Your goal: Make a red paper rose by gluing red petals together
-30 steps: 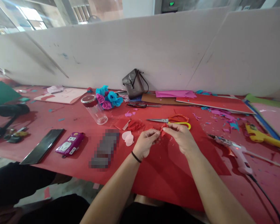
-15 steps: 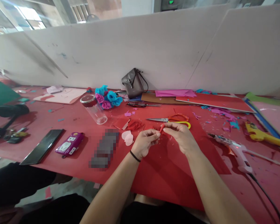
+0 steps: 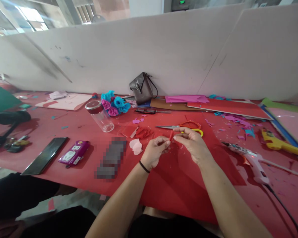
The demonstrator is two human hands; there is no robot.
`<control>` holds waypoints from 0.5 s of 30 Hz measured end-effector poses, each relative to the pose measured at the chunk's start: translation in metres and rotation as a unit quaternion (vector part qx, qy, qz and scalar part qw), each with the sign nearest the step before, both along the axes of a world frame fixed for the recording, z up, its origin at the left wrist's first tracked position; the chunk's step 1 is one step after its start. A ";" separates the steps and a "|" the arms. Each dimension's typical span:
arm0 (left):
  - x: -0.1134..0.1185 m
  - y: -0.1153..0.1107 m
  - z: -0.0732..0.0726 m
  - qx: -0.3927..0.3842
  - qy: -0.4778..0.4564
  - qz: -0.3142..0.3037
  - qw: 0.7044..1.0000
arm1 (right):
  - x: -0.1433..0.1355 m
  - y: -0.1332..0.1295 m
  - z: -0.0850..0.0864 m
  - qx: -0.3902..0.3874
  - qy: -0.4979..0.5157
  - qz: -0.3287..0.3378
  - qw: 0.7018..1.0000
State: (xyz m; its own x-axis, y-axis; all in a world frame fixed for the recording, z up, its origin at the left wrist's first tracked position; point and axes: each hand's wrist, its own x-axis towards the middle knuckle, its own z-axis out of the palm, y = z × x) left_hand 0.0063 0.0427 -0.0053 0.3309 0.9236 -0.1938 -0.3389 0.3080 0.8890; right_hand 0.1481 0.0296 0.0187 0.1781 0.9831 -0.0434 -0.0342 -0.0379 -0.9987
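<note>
A small rolled piece of red paper (image 3: 171, 135) stands between my two hands, over the red sheet on the table. My left hand (image 3: 156, 150) pinches its lower part between thumb and fingers. My right hand (image 3: 190, 142) has its fingertips closed on the upper part. Just beyond my hands lie scissors (image 3: 171, 127) with orange and yellow handles. Crumpled red paper (image 3: 142, 132) and pale pink petal shapes (image 3: 136, 146) rest to the left of my left hand.
A glue gun (image 3: 257, 167) with a cord lies at the right, near a yellow tool (image 3: 278, 143). Leftward are a glass jar (image 3: 103, 119), blue and pink paper flowers (image 3: 115, 104), a purple case (image 3: 74, 153) and a black phone (image 3: 47, 155). A bag (image 3: 142, 89) leans on the partition.
The fingers of my right hand have shifted slightly down and left around the red paper, which now looks more upright. My left hand has barely moved.
</note>
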 end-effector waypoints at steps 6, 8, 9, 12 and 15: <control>-0.001 0.001 0.002 -0.015 -0.008 0.011 1.000 | -0.003 -0.001 0.002 0.002 0.008 0.006 1.000; -0.001 0.000 0.002 -0.017 -0.017 0.018 1.000 | -0.003 -0.001 0.001 0.013 0.015 0.017 1.000; -0.001 0.000 0.003 -0.017 -0.025 0.023 0.999 | -0.003 0.000 0.000 0.019 0.017 0.022 0.999; -0.001 0.000 0.004 -0.012 -0.051 0.047 0.998 | -0.003 0.000 -0.004 0.034 0.011 0.030 0.999; -0.002 0.001 0.005 0.000 -0.077 0.081 0.994 | -0.006 0.000 -0.008 0.026 -0.026 0.061 0.997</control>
